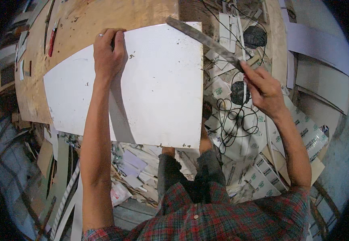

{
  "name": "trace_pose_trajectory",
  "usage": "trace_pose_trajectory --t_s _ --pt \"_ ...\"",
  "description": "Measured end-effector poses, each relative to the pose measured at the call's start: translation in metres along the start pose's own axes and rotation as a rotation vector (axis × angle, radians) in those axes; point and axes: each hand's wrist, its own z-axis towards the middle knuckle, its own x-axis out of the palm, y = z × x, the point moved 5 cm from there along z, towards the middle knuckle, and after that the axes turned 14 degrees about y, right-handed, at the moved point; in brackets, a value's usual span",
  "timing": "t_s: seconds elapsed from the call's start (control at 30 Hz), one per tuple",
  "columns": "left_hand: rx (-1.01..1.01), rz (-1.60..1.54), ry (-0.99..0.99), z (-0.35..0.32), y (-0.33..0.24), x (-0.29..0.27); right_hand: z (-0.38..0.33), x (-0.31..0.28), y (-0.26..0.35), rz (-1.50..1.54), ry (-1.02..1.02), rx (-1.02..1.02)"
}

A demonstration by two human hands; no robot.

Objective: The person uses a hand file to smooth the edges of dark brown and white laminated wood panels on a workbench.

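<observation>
A large white board (162, 84) with a curved far edge lies in front of me, its near part overhanging the wooden tabletop. My left hand (111, 50) grips its far edge with the fingers curled over it; the fingertips are hidden. My right hand (266, 89) is closed round the near end of a long flat metal file (206, 40). The file slants up and left across the board's far right corner, its tip by the curved edge. I cannot tell whether it touches the board. Small brown crumbs dot the white surface.
A red-handled cutter (52, 42) and a dark thin rod (48, 28) lie on the wooden tabletop (122, 14) at the far left. Tangled black cable (232, 120) and two dark round objects are on the right. Board scraps (136, 162) litter the floor round my legs.
</observation>
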Motion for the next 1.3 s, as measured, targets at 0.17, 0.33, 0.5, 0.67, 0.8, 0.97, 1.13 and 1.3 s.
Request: trace_pose_trajectory --t_s 0.17,0.33,0.5,0.67,0.8,0.97,1.13,1.3 --pt "0.019 0.009 -0.025 0.003 -0.003 0.000 0.027 0.016 0.013 -0.008 0.000 -0.074" --pt "0.037 0.010 -0.052 0.001 -0.001 -0.001 0.006 0.006 -0.008 -0.003 -0.011 -0.066" --pt "0.047 -0.058 -0.028 0.002 0.003 0.001 0.029 0.015 0.025 -0.075 0.073 -0.121" --pt "0.001 0.013 -0.037 0.004 -0.005 -0.003 -0.011 -0.001 -0.020 -0.001 0.001 -0.072" --pt "-0.039 -0.037 -0.005 0.002 -0.004 0.001 0.019 0.033 0.035 0.097 -0.006 -0.107" --pt "0.050 0.045 -0.043 0.000 0.002 0.000 -0.021 0.021 0.009 0.094 -0.044 -0.067" --pt "0.044 0.016 -0.046 0.005 0.002 0.000 0.010 0.042 0.054 0.059 -0.017 -0.066" --pt "0.058 0.054 -0.043 -0.002 0.005 -0.002 -0.026 0.033 0.020 0.134 -0.105 -0.051"
